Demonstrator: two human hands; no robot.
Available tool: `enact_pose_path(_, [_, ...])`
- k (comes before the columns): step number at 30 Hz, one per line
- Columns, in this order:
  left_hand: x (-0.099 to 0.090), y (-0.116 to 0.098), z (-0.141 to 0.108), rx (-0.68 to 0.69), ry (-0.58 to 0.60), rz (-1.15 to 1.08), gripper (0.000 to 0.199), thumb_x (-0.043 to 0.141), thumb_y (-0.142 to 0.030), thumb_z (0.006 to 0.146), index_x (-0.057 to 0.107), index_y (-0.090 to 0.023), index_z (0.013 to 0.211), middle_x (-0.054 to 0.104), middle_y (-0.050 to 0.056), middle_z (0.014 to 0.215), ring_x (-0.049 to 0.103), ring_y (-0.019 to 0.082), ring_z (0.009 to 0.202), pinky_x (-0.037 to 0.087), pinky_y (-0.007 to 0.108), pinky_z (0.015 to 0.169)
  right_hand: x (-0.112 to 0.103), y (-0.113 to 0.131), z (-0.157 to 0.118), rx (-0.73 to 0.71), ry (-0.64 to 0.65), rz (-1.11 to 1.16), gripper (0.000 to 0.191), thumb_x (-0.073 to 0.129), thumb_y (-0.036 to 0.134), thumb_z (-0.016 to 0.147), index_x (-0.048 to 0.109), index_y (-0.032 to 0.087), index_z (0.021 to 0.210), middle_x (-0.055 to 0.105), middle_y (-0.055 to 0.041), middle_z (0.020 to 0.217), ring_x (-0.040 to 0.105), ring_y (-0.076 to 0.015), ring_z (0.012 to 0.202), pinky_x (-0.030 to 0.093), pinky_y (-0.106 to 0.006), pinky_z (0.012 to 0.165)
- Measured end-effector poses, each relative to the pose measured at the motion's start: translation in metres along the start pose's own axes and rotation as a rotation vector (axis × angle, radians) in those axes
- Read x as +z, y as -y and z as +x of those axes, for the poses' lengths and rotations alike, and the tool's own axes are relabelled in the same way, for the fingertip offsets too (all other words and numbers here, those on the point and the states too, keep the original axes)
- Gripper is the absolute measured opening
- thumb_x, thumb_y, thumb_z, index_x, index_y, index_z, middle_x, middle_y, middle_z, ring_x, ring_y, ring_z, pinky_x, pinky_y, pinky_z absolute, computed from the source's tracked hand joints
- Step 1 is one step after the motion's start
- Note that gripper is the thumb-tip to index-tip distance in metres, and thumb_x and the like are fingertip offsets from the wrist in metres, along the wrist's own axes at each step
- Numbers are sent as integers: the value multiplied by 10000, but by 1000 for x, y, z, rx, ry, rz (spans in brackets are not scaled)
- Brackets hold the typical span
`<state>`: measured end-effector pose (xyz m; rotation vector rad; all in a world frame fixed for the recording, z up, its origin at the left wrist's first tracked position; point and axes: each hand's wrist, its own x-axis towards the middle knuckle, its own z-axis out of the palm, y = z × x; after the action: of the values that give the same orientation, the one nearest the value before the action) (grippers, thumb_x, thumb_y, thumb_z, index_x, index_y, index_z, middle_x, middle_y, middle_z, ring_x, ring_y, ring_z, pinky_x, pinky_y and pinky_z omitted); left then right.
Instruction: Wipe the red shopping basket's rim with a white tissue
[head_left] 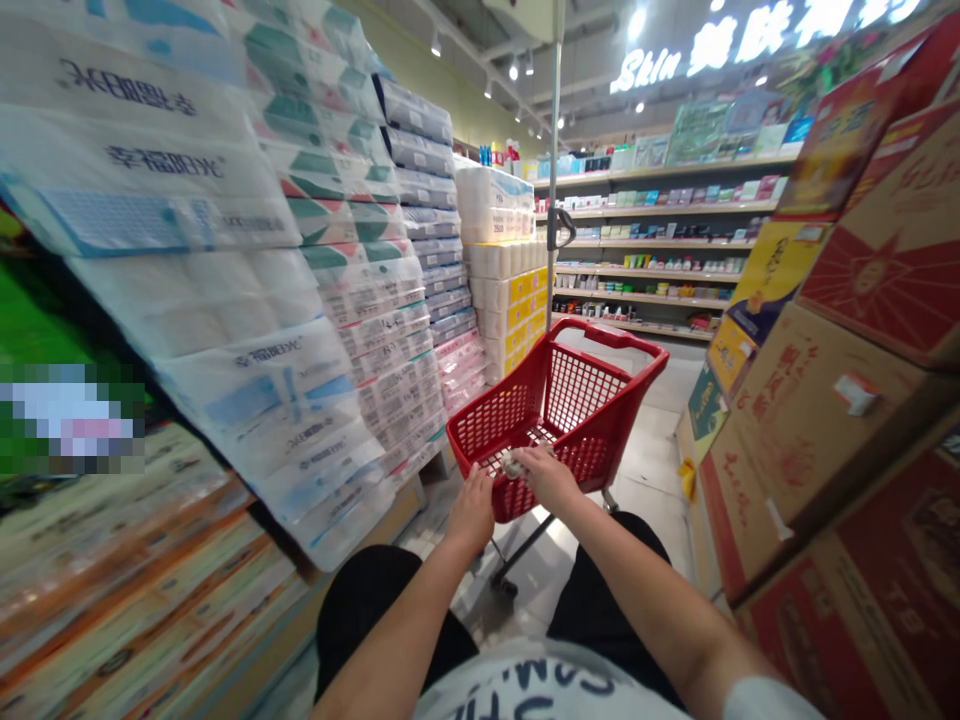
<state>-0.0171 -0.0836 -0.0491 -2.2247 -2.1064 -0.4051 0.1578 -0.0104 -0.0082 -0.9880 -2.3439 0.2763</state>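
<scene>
In the head view a red plastic shopping cart [592,352] stands right in front of me, its low end toward my knees and its handle at the far side. My left hand [472,508] is closed over the near left corner of the cart's rim. My right hand [546,476] is at the near edge, fingers pinched around a small pale, lumpy object [513,464] just above the basket. What kind of thing it is cannot be made out. Through the grid walls, no larger goods show in the basket.
Tall stacks of wrapped toilet paper [225,300] rise close on the left. Cardboard cartons [802,400] are piled on the right. A metal pole [553,180] stands behind the cart, before shelves [660,210] of small boxes and bottles. Pale floor tiles [660,460] run between.
</scene>
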Motion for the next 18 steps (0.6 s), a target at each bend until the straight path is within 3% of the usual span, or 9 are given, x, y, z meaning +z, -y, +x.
enact_pose_path(3, [0,-3,-2,-6,3,34,508,423,-93,771,464,-96,1277,422,149,1436,209,269,1421,242,450,1156,-1,1,2,135,-11,-48,455,449,59,800,583,269,1180,597,-34,1218,532,-196,1066,415,-255,779])
enact_pose_path(7, [11,-14,-2,45,-61,104,579,443,-138,770,395,-43,1338,417,202,1427,187,329,1418,165,528,1160,3,4,3,0,40,-68,443,464,56,800,570,246,1186,600,-57,1201,520,-200,1082,390,-275,847])
enact_pose_path(9, [18,-17,-4,86,-116,107,609,419,-139,785,337,-70,1384,427,186,1424,213,317,1413,197,535,1147,1,3,2,-10,56,-99,435,464,65,814,554,249,1198,590,-62,1214,511,-200,1092,383,-279,848])
enact_pose_path(14, [31,-17,-8,187,-248,123,645,423,-119,781,276,-64,1407,456,181,1387,238,314,1402,294,510,1107,-11,-8,2,200,27,-184,353,398,74,851,577,230,1112,589,-65,1173,507,-200,1049,385,-278,777])
enact_pose_path(18, [35,-18,-8,194,-290,166,627,418,-103,783,293,-64,1396,526,175,1289,291,317,1375,300,513,1093,-8,-6,1,139,53,-208,367,428,85,837,554,191,1165,572,-91,1191,483,-222,1078,372,-299,837])
